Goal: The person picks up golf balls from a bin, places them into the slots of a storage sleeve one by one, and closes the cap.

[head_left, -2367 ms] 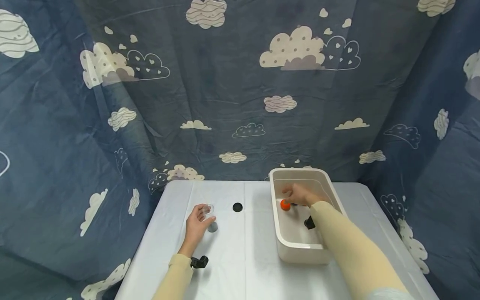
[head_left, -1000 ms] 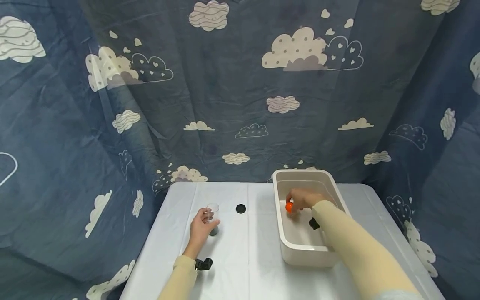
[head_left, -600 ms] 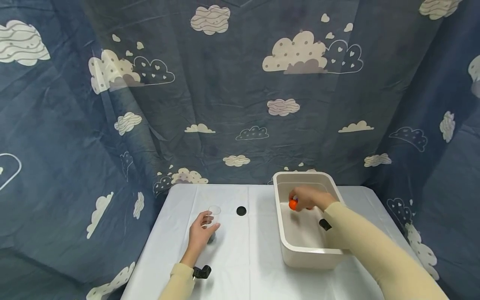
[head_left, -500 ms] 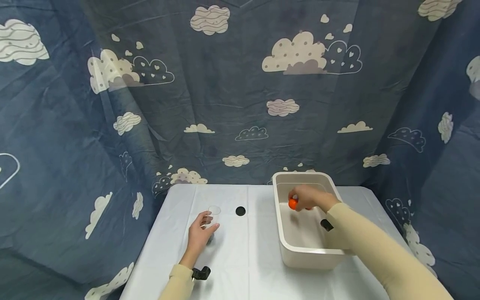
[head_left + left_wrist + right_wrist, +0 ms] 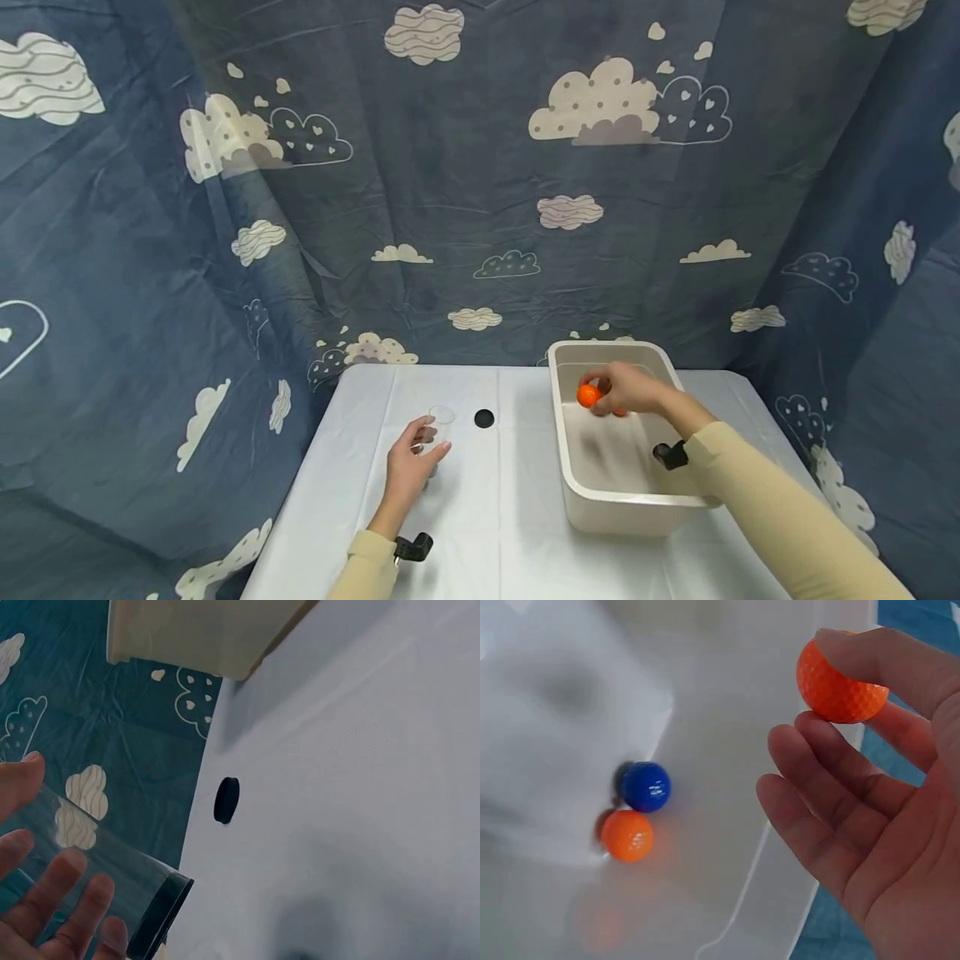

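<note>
My right hand (image 5: 630, 390) pinches an orange golf ball (image 5: 836, 690) between thumb and index finger, above the floor of a cream-white bin (image 5: 618, 518). Its other fingers curve loosely below the ball in the right wrist view. A blue golf ball (image 5: 646, 787) and a second orange golf ball (image 5: 628, 835) lie together on the bin floor. On the left, my left hand (image 5: 408, 473) holds a clear cylindrical container (image 5: 120, 866) with a dark end, fingers and thumb around its sides. The container stands out only faintly in the head view.
A black round disc, like a lid (image 5: 483, 418), lies on the white-covered table (image 5: 517, 550) between the container and the bin. Dark blue cloth with clouds (image 5: 480, 167) hangs behind and at both sides. The bin's walls surround my right hand.
My right hand has come down to the orange golf ball, taken it in a pinch and raised it from the bin floor. My left hand stays on the container, shifting slightly right.
</note>
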Action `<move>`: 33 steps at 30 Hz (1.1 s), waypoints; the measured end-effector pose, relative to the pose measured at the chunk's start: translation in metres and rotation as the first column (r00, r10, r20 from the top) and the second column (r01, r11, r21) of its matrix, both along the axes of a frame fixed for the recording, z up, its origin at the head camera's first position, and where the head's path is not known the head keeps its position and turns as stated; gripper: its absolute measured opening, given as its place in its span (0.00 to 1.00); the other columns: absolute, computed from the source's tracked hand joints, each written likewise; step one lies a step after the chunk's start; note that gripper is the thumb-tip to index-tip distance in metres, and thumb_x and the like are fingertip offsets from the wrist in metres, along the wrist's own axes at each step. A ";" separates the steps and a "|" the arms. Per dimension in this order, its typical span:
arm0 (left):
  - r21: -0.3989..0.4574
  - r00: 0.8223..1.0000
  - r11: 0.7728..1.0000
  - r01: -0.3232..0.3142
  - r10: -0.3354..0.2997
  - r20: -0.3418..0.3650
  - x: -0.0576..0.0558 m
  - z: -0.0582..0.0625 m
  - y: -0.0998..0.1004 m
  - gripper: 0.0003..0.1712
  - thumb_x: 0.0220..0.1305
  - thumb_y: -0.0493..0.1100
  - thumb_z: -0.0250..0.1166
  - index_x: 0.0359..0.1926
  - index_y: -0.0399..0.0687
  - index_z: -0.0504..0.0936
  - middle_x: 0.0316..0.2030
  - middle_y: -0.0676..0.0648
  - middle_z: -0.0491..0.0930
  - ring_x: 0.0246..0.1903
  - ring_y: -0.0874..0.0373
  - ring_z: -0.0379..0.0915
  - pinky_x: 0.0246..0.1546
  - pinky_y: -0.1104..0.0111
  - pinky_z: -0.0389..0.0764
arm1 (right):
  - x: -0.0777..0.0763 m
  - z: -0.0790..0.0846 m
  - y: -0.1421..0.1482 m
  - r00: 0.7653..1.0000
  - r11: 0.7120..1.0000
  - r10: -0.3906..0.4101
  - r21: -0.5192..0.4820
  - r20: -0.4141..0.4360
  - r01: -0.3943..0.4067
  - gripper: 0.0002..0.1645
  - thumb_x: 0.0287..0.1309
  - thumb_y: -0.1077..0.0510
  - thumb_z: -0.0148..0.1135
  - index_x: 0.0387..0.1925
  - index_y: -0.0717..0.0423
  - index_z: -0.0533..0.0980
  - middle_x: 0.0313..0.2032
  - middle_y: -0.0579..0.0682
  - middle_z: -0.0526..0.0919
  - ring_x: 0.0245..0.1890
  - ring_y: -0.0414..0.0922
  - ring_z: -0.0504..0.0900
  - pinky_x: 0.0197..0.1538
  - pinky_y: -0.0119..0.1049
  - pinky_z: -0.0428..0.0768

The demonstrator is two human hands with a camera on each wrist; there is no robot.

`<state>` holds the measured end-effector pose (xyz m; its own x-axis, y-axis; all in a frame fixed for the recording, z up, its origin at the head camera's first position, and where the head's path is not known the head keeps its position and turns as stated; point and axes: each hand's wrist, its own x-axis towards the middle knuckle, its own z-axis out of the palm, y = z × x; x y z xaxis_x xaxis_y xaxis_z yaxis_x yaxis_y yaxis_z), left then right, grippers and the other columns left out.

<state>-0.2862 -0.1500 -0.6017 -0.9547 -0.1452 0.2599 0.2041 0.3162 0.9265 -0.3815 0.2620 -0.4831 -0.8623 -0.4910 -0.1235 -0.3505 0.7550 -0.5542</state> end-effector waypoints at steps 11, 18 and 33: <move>0.018 0.992 0.998 0.059 -0.057 -0.110 0.006 0.019 0.018 0.30 0.56 0.51 0.78 0.60 0.61 0.80 0.44 0.53 0.81 0.45 0.52 0.80 0.52 0.44 0.76 | 0.017 0.021 -0.009 0.996 0.984 -0.055 -0.172 -0.077 0.041 0.32 0.51 0.48 0.78 0.58 0.49 0.80 0.34 0.46 0.83 0.33 0.47 0.78 0.43 0.42 0.78; -0.031 0.986 0.995 0.092 -0.095 -0.139 0.011 0.031 0.028 0.32 0.55 0.55 0.77 0.61 0.55 0.81 0.45 0.46 0.81 0.42 0.53 0.79 0.47 0.51 0.78 | 0.031 0.027 -0.035 0.997 0.969 -0.030 -0.249 -0.075 0.011 0.28 0.51 0.51 0.79 0.55 0.45 0.81 0.33 0.46 0.83 0.32 0.47 0.79 0.39 0.41 0.79; -0.061 0.970 0.989 0.137 -0.146 -0.193 0.026 0.039 0.048 0.32 0.53 0.49 0.79 0.60 0.53 0.81 0.40 0.50 0.81 0.37 0.51 0.80 0.39 0.53 0.79 | 0.057 0.032 -0.098 0.982 0.937 0.118 -0.311 -0.147 -0.159 0.24 0.51 0.55 0.79 0.51 0.44 0.82 0.43 0.37 0.84 0.39 0.42 0.84 0.41 0.37 0.83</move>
<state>-0.2606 -0.1021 -0.5624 -0.8941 0.0047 0.4478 0.4266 0.3132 0.8485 -0.3241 0.1636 -0.4512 -0.7810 -0.6027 0.1633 -0.5204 0.4836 -0.7038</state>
